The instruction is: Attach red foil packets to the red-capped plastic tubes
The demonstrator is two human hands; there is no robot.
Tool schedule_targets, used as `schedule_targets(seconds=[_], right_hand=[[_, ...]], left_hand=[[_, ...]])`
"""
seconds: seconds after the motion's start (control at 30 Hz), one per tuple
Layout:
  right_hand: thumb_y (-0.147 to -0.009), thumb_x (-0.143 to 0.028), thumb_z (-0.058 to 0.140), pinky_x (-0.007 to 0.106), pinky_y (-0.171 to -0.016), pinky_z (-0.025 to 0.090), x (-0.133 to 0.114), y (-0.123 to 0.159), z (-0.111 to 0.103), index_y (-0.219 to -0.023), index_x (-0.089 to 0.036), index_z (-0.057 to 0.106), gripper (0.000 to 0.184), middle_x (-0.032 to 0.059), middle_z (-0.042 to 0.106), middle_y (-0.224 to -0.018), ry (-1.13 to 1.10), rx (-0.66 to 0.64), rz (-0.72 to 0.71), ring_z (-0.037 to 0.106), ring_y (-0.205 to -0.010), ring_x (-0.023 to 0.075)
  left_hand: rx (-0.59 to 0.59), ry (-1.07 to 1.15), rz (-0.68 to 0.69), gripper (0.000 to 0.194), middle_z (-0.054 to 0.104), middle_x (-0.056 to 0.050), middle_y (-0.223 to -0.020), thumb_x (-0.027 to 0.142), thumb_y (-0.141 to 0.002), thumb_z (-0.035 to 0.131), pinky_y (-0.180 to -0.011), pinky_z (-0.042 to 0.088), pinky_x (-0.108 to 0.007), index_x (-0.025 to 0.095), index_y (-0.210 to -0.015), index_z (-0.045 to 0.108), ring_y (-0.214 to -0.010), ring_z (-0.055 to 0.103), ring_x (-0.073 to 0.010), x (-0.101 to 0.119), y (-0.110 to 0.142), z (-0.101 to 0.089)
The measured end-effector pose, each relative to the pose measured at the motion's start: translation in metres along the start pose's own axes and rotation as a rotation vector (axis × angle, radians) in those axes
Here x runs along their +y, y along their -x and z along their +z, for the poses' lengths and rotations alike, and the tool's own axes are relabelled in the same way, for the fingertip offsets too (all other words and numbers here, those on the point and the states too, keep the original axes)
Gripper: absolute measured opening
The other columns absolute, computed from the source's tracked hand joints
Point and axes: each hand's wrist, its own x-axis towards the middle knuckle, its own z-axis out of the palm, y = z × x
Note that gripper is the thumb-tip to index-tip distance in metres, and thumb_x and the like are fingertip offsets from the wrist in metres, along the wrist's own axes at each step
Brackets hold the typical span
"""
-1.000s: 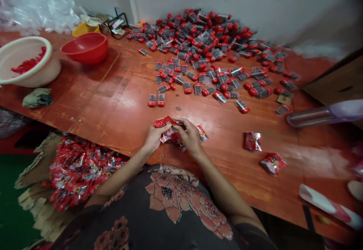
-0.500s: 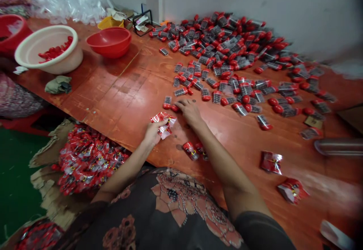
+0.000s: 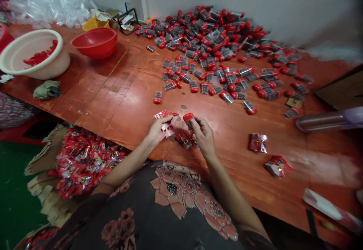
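Between the thumb and fingers of my left hand (image 3: pixel 158 130) are red printed plastic wrappers (image 3: pixel 168 123), splayed out over the table. My right hand (image 3: pixel 204 136) pinches a small clear container with a red cap (image 3: pixel 188 117), dark contents showing through its side. The cap points toward the wrappers, and the two hands are a short way apart. Beneath them on the wood lie two red wrapped containers (image 3: pixel 183 140), one partly covered by my right hand. A single red-capped container (image 3: pixel 157 97) stands on the table beyond my left hand.
A large heap of red-capped containers (image 3: pixel 210 34) spreads against the wall. At left stand a white basin (image 3: pixel 61 63) with red caps and a red bowl (image 3: pixel 98 48). Two stacks of red wrappers (image 3: pixel 258 143) lie at right. Below the table edge is a pile of wrapped pieces (image 3: pixel 87 159).
My right hand has picked up a red-capped container from the table and brought it back beside the wrappers. My left hand still holds the wrappers. The whole view has shifted slightly.
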Motion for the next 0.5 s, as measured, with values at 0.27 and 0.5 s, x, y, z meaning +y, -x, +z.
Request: schedule_targets(seconds=[0.27,0.5], right_hand=[[-0.093,-0.038,0.055,0.042,-0.085,0.056,-0.013,0.036,-0.005,-0.121,-0.026,0.063,0.031,0.0068,0.069,-0.115,-0.166,0.156,-0.002,0.065,-0.102,0.0224],[-0.095,-0.032,0.054,0.045,-0.095,0.052,-0.009,0.037,-0.009,-0.125,-0.029,0.062,0.030,0.0058,0.067,-0.115,-0.005,0.172,-0.160,0.064,-0.105,0.0216]], left_hand=[[-0.029,-0.069,0.134,0.009,0.072,-0.004,-0.068,0.016,-0.071,0.078,-0.057,0.050,-0.024,0.012,-0.073,0.070,-0.054,0.062,-0.0109,-0.025,0.011,0.020],[-0.077,-0.057,0.120,0.017,0.072,-0.003,-0.067,0.020,-0.066,0.084,-0.056,0.051,-0.023,0.014,-0.073,0.070,-0.056,0.066,-0.0124,-0.031,0.015,0.022]])
